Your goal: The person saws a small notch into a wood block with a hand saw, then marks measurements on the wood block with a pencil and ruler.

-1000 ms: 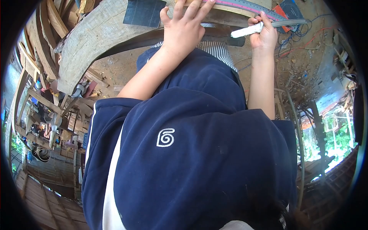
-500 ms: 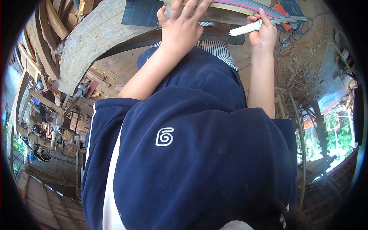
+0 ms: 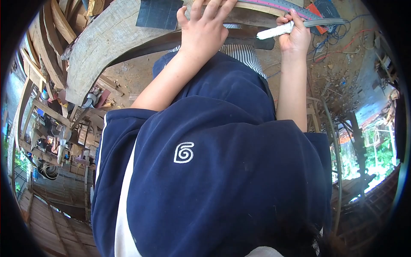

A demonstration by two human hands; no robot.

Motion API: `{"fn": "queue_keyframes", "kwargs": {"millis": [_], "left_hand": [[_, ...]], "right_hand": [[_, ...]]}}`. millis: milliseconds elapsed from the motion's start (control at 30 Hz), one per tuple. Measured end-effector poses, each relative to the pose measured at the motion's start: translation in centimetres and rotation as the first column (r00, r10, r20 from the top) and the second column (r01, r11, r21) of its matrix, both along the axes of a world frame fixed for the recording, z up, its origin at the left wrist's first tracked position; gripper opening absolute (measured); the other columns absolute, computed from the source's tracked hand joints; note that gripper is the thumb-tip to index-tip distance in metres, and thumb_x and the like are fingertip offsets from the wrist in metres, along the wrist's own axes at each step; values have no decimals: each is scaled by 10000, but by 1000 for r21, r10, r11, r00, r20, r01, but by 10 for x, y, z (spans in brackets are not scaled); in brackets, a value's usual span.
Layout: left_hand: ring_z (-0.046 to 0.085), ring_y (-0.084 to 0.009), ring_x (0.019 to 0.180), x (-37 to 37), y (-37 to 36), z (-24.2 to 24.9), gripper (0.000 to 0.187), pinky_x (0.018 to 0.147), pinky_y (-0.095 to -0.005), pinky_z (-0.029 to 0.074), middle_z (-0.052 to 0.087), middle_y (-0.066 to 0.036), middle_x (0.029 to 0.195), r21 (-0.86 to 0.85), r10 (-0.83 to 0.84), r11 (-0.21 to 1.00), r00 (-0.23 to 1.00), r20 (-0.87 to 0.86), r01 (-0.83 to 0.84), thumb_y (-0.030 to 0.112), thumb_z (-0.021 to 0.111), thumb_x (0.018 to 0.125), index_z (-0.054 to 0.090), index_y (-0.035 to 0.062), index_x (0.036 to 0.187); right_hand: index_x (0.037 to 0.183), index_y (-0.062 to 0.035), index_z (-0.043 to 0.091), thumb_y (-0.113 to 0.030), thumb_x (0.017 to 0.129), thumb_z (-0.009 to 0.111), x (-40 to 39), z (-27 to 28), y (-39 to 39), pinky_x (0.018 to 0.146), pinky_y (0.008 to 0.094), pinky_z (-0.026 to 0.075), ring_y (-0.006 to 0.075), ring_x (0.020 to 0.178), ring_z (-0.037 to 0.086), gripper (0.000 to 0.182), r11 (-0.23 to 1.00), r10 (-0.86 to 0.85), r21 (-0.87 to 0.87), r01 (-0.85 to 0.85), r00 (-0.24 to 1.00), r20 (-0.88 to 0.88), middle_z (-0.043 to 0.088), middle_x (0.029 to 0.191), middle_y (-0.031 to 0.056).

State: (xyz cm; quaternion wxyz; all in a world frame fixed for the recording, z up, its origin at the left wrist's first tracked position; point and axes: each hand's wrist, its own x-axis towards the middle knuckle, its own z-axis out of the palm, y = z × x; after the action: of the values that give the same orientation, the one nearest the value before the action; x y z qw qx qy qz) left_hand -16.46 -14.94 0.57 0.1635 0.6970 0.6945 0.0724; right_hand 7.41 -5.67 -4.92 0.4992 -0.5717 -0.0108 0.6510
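Note:
My left hand [image 3: 202, 32] lies with fingers spread on the wooden workpiece near the top edge of the view; its fingertips reach the edge of the frame. Beside it runs a pink and grey ruler-like strip [image 3: 274, 4] with marks along it. In my right hand [image 3: 295, 34] is a tool with a white-wrapped handle [image 3: 275, 31] and a long, narrow grey blade [image 3: 323, 21]. The handle points left and the blade right, close to the strip's right end. A dark rectangular sheet [image 3: 159, 14] rests on the pale curved wooden board [image 3: 107, 36], left of my left hand.
An orange and dark blue object [image 3: 324, 13] lies at the upper right, beside blue cables [image 3: 327, 40] and an orange cord [image 3: 353, 40] on the dirt floor. Curved timber pieces [image 3: 47, 40] are stacked at the left. Wooden frames [image 3: 47, 109] stand below them.
My right hand and the white-handled tool have shifted very slightly to the right. My left hand stays in place.

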Motion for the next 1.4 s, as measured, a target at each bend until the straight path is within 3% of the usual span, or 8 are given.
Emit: {"fn": "queue_keyframes", "kwargs": {"millis": [1400], "left_hand": [[287,-260,1407,1,-7,-14,836,1061,-550,287,407,10,1504,35,-10,999,996,-88,13,206,718,691,456,310,1478]], "right_hand": [[908,-52,519,96,901,636,-18,18,-3,632,345,504,172,730,593,188,1000,-14,6,14,1000,23,569,827,76]]}}
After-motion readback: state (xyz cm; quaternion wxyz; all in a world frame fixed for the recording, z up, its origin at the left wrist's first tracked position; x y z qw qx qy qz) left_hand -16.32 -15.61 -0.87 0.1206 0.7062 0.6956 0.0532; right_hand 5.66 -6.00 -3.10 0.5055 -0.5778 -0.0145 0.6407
